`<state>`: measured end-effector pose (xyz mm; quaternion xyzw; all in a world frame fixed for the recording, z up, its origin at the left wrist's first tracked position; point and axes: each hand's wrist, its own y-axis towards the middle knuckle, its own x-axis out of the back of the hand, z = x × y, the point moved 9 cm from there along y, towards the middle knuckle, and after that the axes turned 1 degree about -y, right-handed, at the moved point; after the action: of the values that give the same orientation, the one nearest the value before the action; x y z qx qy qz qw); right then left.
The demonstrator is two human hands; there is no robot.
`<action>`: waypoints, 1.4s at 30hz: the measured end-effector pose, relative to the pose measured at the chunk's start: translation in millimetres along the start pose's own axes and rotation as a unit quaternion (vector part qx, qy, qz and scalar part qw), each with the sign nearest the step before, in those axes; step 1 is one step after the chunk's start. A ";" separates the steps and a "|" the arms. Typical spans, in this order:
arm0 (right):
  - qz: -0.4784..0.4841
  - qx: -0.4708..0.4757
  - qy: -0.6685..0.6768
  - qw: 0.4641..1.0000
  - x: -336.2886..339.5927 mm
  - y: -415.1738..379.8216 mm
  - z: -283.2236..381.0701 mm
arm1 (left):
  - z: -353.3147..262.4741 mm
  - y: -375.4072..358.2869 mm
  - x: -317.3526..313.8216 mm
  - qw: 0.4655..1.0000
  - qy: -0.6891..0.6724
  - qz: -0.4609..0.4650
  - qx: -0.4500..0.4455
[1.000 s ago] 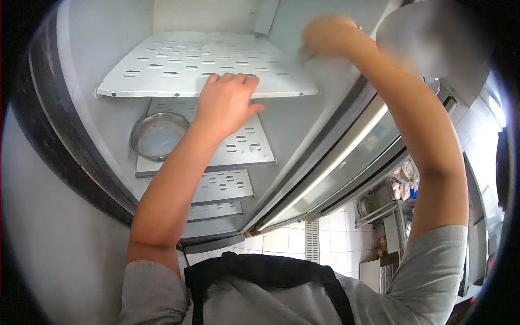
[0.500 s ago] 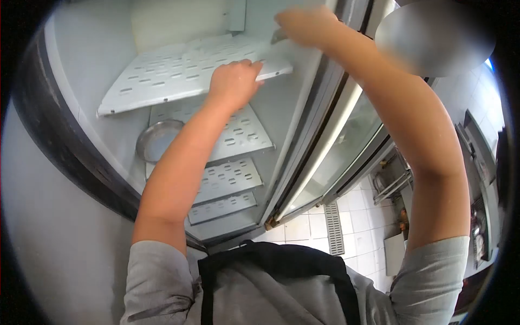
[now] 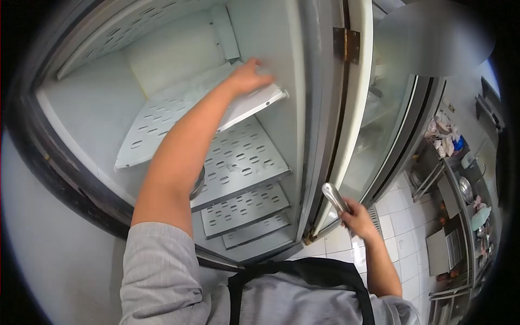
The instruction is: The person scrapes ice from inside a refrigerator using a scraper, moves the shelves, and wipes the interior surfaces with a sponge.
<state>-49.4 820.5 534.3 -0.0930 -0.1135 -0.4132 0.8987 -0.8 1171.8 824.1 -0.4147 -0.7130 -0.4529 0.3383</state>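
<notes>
My left hand point(image 3: 251, 77) is over the right end of a white slotted shelf point(image 3: 142, 135) in the open fridge, fingers apart and slightly blurred. Low on the right, my right hand point(image 3: 357, 218) is closed around a shiny metal utensil point(image 3: 335, 199) with a rounded end; its other end is hidden by the hand. On the slotted shelf below point(image 3: 244, 162), a round metal pan point(image 3: 198, 184) shows only its edge, the rest hidden behind my left forearm.
A glass door point(image 3: 379, 130) with a rusty hinge point(image 3: 346, 45) stands to the right. Farther right, a metal rack point(image 3: 460, 189) holds bowls and cloths above a tiled floor point(image 3: 398, 203). More slotted shelves lie lower in the fridge, and one is at the top.
My right hand has come down from the upper right of the fridge and now shows a metal utensil. My left hand has moved to the shelf's right end. The view has shifted.
</notes>
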 end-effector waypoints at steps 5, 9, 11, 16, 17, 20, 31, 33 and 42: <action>0.102 -0.120 0.428 0.890 -74.5 -19.0 -13.3 | 23.9 21.9 -4.1 0.998 -0.056 0.008 0.012; 0.173 0.074 0.200 0.962 -115.2 35.9 78.3 | 39.8 27.2 -14.5 0.986 -0.126 0.054 0.096; 0.018 0.337 0.157 0.928 -130.2 93.2 102.6 | 54.2 39.0 -23.6 0.981 -0.147 0.059 0.112; 0.101 0.137 0.350 0.921 -146.9 156.7 159.6 | 57.9 42.5 -24.8 0.982 -0.136 0.071 0.114; 0.080 0.157 0.364 0.915 -144.5 162.0 166.5 | 51.1 37.0 -22.2 0.981 -0.147 0.072 0.103; -0.042 0.271 0.299 0.914 -136.4 177.2 165.9 | 30.7 17.9 -15.6 0.980 -0.169 0.087 0.065; -0.059 0.335 0.278 0.898 -117.1 185.5 188.4 | 27.0 3.7 -7.9 0.980 -0.176 0.091 0.010; -0.083 0.349 0.257 0.897 -107.9 182.3 206.6 | 30.5 10.6 -0.8 0.980 -0.184 0.071 0.018; -0.130 0.367 0.222 0.894 -101.3 170.9 209.0 | -15.6 3.6 22.8 0.993 -0.026 0.089 -0.070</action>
<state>-9.6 1057.7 693.3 0.3530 -0.0658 -0.4651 0.8092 -5.7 1164.8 850.7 -0.5111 -0.6483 -0.4588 0.3286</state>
